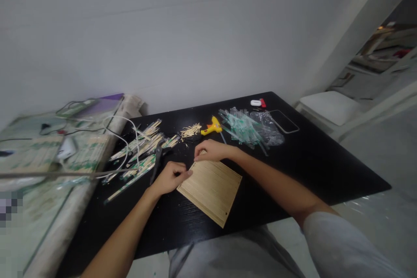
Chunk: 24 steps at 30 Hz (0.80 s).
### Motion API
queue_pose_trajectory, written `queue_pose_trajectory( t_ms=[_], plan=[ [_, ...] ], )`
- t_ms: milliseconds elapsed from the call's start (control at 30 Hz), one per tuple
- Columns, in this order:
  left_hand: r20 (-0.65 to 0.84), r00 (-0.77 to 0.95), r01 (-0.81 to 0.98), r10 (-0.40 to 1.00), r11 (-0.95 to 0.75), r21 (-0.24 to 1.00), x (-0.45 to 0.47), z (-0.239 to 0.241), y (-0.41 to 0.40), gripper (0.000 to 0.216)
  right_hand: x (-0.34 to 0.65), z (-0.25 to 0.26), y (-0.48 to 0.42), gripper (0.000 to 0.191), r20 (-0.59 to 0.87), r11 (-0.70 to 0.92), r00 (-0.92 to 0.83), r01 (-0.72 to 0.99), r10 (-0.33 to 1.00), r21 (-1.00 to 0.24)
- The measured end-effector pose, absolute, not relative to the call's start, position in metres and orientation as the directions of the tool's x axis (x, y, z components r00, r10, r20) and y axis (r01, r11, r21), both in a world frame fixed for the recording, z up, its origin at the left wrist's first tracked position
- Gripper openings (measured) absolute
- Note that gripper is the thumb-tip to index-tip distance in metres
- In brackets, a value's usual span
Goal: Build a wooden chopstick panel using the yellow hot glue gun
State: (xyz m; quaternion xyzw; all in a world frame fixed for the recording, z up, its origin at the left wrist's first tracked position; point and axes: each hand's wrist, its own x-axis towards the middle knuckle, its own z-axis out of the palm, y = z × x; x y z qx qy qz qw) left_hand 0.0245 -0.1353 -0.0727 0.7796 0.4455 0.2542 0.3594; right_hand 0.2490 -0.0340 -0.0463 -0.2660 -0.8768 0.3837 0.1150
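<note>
A square panel of light wooden sticks (211, 189) lies at an angle on the black table, with raised strips along its edges and a small dark spot near its near corner. My left hand (170, 178) is at its left edge, fingers curled and thumb against the rim. Over the far corner bends my right hand (213, 151), its fingers closed together. A bit of pale wood shows by those fingertips, but whether it is a separate piece or the panel's corner I cannot tell. Just beyond the right hand rests a yellow glue gun (212, 126).
Wrapped chopsticks (143, 150) and dark-handled pliers (157, 160) lie left, under a white cable (135, 132). Behind are short cut sticks (191, 130). Empty wrappers (243, 128), a phone (284, 121) and a white case (256, 103) lie right. A white stool (329, 106) stands beyond.
</note>
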Motion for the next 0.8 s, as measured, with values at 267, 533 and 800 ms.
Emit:
queue_pose_trajectory(
  t_ms=[267, 533, 800],
  plan=[
    [0.06, 0.287, 0.481, 0.956, -0.198, 0.854, 0.031, -0.083, -0.136, 0.048, 0.235, -0.05, -0.051, 0.01, 0.173, 0.541, -0.745, 0.284, 0.644, -0.792],
    [0.136, 0.106, 0.468, 0.985, -0.17, 0.867, 0.03, -0.091, -0.132, 0.05, 0.236, -0.053, -0.044, 0.015, 0.287, 0.513, -0.487, 0.432, 0.825, -0.742],
    [0.179, 0.166, 0.571, 0.97, -0.242, 0.784, 0.029, -0.09, -0.136, 0.046, 0.232, -0.055, -0.057, 0.049, 0.042, 0.473, -0.569, 0.637, 0.821, -0.609]
  ],
)
